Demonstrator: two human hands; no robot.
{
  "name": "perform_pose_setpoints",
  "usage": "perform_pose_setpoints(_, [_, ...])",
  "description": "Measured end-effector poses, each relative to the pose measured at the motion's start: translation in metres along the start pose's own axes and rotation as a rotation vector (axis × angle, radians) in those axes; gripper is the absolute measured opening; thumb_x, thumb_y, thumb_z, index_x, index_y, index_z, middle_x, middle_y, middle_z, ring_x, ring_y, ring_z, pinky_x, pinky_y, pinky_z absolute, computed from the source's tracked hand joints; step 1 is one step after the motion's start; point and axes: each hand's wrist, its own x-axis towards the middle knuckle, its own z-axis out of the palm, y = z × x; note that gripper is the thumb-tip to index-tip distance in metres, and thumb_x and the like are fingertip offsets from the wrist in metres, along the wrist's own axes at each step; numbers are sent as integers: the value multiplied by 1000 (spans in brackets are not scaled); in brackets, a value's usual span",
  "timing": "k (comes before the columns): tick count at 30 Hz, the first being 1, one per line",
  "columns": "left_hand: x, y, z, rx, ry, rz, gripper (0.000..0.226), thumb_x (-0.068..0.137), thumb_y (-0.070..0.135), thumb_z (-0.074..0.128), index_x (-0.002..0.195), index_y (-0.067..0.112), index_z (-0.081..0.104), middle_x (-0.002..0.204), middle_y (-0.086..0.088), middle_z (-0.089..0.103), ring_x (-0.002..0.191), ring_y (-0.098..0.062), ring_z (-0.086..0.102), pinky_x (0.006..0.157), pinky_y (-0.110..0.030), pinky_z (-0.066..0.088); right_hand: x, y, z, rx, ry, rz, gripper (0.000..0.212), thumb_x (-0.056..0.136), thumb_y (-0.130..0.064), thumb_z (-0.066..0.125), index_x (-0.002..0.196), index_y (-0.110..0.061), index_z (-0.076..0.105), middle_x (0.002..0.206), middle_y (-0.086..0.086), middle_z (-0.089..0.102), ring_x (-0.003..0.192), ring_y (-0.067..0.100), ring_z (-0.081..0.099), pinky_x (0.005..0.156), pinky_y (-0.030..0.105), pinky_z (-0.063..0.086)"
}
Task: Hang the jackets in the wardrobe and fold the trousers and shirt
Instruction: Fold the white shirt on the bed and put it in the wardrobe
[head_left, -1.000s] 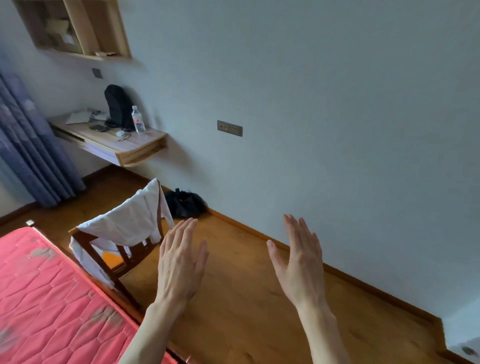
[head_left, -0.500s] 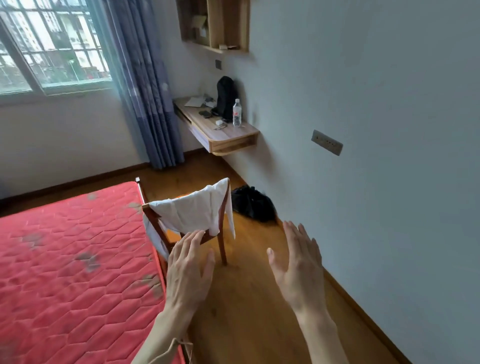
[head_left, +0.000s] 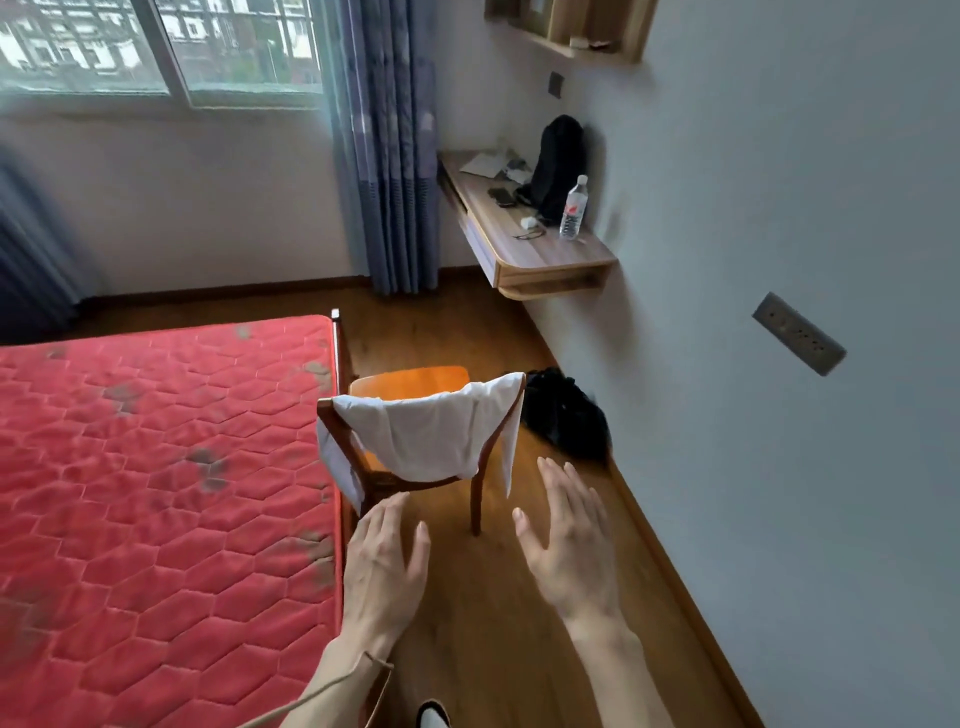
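Observation:
A white garment hangs draped over the backrest of a wooden chair that stands beside the bed. My left hand is held out flat just below the chair's back, fingers straight, holding nothing. My right hand is spread open to the right of the chair, over the wooden floor, also holding nothing. Neither hand touches the garment. A dark bundle lies on the floor against the wall behind the chair; whether it is clothing I cannot tell.
A bed with a bare red mattress fills the left. A wall-mounted desk carries a black bag, a water bottle and small items. Blue curtains hang by the window. The white wall runs along the right.
The view has swung left, bringing the window, the curtains and more of the bed into sight. The chair now stands straight ahead. Both hands stay open and held out in front.

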Motion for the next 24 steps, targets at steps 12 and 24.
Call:
perform_pose_setpoints(12, [91, -60, 72, 133, -48, -128, 45, 100, 24, 64, 141, 7, 60, 137, -8, 66, 131, -26, 58, 114, -42, 45, 115, 38, 113, 58, -309, 49, 64, 105, -48, 52, 162, -28, 32, 165, -5, 39, 157, 12, 25, 130, 35, 13])
perform_pose_setpoints(24, [162, -132, 125, 331, -76, -364, 44, 98, 38, 57, 134, 13, 59, 115, -6, 69, 112, -29, 63, 98, -46, 50, 219, 79, 241, 645, -632, 433, 92, 89, -51, 77, 160, -35, 21, 155, -18, 38, 137, 2, 40, 102, 34, 44])
